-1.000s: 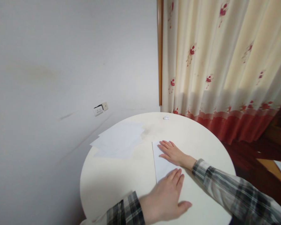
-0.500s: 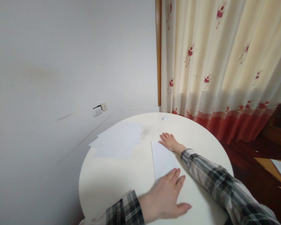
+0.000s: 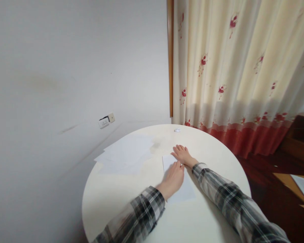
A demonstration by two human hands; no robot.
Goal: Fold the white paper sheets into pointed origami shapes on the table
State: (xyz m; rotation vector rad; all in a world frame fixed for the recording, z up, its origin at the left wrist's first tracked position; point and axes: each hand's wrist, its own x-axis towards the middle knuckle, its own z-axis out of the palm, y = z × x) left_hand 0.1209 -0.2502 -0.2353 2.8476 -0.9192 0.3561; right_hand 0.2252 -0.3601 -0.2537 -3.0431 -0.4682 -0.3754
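Observation:
A folded white sheet of paper (image 3: 186, 190) lies on the round white table (image 3: 121, 202) in front of me. My left hand (image 3: 173, 178) rests on the sheet's middle, fingers stretched forward and pressed flat on it. My right hand (image 3: 182, 154) lies flat at the sheet's far end, fingers spread on the paper and the tabletop. Neither hand grips anything. Both arms wear plaid sleeves.
A loose pile of white sheets (image 3: 126, 155) lies at the table's left side near the wall. A small crumpled white scrap (image 3: 177, 130) sits at the far edge. A flowered curtain (image 3: 238, 77) hangs behind, and a wall socket (image 3: 104, 122) is on the left.
My left hand slid forward from the sheet's near end to its middle. My right hand moved up to the sheet's far end.

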